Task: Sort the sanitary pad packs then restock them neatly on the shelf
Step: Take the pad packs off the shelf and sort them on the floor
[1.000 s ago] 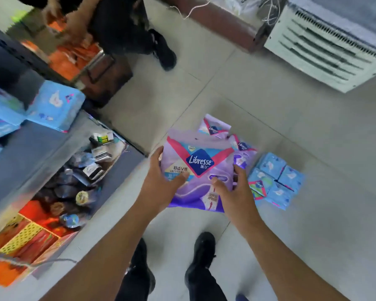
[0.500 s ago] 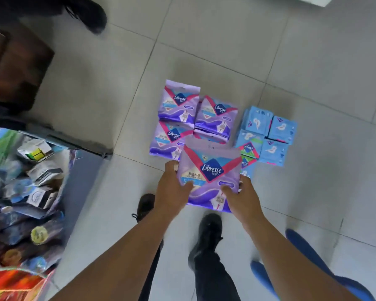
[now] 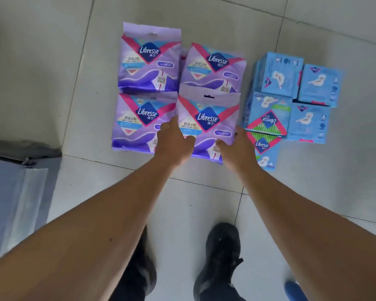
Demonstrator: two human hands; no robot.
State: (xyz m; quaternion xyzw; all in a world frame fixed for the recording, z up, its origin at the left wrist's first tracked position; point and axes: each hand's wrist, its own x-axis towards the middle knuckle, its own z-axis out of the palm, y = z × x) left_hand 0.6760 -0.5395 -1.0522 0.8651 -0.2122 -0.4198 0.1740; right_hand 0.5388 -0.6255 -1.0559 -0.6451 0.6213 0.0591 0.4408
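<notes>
Purple Libresse pad packs lie in a two-by-two block on the tiled floor. The near-right purple pack (image 3: 207, 120) is held at its lower corners: my left hand (image 3: 174, 143) grips its left edge and my right hand (image 3: 237, 148) grips its right edge. Around it lie the near-left pack (image 3: 137, 120), the far-left pack (image 3: 149, 59) and the far-right pack (image 3: 214, 66). Right of them sits a cluster of blue pad packs (image 3: 291, 98), some stacked; one blue pack (image 3: 264, 148) lies just beside my right hand.
A grey shelf base (image 3: 20, 192) juts in at the lower left. My black shoes (image 3: 219, 257) stand on the tiles below the packs. A blue object (image 3: 295, 290) shows at the bottom right edge.
I carried the purple pack from near the shelf down to the floor and set it into the near-right spot of the purple block. The view dropped towards the floor.
</notes>
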